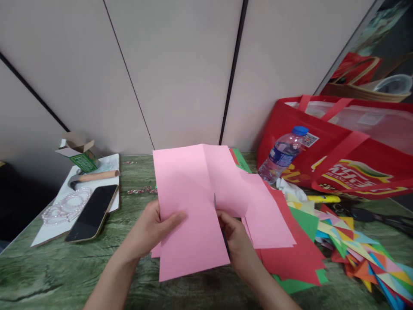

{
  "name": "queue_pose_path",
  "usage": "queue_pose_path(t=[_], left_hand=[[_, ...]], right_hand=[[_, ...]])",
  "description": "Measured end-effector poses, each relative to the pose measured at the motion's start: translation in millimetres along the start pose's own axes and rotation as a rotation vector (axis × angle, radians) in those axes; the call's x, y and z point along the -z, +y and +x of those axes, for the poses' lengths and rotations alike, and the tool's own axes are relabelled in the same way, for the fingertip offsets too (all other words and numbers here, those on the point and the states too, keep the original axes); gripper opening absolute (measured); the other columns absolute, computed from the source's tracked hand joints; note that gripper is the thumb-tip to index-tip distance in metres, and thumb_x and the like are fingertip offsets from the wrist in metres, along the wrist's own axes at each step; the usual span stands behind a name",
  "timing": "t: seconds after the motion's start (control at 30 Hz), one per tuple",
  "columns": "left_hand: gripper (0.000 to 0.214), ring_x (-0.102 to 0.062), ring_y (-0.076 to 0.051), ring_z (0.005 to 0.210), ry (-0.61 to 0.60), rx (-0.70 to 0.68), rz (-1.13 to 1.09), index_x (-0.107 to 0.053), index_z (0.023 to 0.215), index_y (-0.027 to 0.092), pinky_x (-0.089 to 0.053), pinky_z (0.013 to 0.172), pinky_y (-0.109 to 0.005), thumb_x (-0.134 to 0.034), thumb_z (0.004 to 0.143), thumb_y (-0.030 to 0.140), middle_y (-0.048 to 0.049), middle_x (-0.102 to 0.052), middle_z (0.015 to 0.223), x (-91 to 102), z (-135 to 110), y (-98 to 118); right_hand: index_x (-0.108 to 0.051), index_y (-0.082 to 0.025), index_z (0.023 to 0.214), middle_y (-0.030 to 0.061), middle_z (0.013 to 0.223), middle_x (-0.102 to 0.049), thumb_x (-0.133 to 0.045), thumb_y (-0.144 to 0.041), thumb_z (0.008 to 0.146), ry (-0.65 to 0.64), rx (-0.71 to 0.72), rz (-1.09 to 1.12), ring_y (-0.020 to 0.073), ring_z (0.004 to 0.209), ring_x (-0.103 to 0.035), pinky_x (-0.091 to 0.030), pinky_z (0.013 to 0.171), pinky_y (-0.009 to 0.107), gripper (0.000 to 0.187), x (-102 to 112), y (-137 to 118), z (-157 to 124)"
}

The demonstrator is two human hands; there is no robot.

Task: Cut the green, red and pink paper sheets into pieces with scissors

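Observation:
A large sheet of pink paper (183, 181) with a crease down it is held up over the table. My left hand (155, 228) grips its left edge, thumb on the front and fingers behind. My right hand (237, 237) is closed around scissors, mostly hidden behind the paper; one blade (214, 200) shows at the crease. Below the blade the sheet is slit along the crease, and its right part bends away. More pink sheets (271, 219) lie beneath and to the right, on top of red paper (290, 258) and green paper (303, 219).
At left, a white board (48, 228) carries a phone (92, 213), beaded strands (66, 206), a wooden-handled tool (100, 175) and a small open box (82, 157). At right are a water bottle (282, 155), a red bag (338, 150), folded colored paper pieces (361, 249) and a black-handled item (371, 215).

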State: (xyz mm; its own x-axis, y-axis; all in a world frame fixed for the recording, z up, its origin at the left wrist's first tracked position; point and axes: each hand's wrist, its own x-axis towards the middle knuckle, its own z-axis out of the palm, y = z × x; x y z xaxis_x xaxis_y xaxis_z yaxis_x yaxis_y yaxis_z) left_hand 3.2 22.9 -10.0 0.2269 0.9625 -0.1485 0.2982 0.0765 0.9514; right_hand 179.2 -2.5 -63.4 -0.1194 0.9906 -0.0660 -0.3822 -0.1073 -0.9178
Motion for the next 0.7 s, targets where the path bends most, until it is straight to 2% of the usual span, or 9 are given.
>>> queue_pose_path(t=[0.17, 0.33, 0.7], left_hand=[[0.017, -0.051, -0.011, 0.055, -0.007, 0.004, -0.003, -0.062, 0.075, 0.016, -0.04, 0.044, -0.018, -0.062, 0.073, 0.033, -0.0007, -0.062, 0.068, -0.4, -0.6, -0.6], [0.018, -0.053, -0.013, 0.056, 0.01, 0.01, -0.005, -0.062, 0.077, 0.016, -0.042, 0.045, -0.02, -0.063, 0.072, 0.033, -0.0017, -0.063, 0.071, -0.5, -0.1, -2.2], [0.018, -0.053, -0.011, 0.056, 0.004, 0.017, -0.011, -0.061, 0.076, 0.016, -0.041, 0.045, -0.019, -0.064, 0.071, 0.033, -0.0007, -0.062, 0.07, 0.1, -0.2, -1.3]], right_hand=[[-0.06, -0.02, 0.067, -0.0005, 0.068, -0.069, -0.073, -0.018, 0.053, 0.013, -0.019, 0.02, 0.0188, 0.068, -0.063, -0.048, 0.061, 0.029, 0.02, -2.6, -4.5, 0.0], [-0.059, -0.02, 0.067, -0.0001, 0.071, -0.07, -0.074, -0.02, 0.052, 0.017, -0.038, -0.003, 0.0196, 0.069, -0.063, -0.049, 0.061, 0.03, 0.021, -3.4, -6.9, -0.8], [-0.064, -0.021, 0.069, 0.0002, 0.07, -0.071, -0.074, -0.021, 0.052, 0.013, 0.004, -0.001, 0.02, 0.067, -0.064, -0.05, 0.061, 0.031, 0.02, -2.0, -2.8, 0.6]])
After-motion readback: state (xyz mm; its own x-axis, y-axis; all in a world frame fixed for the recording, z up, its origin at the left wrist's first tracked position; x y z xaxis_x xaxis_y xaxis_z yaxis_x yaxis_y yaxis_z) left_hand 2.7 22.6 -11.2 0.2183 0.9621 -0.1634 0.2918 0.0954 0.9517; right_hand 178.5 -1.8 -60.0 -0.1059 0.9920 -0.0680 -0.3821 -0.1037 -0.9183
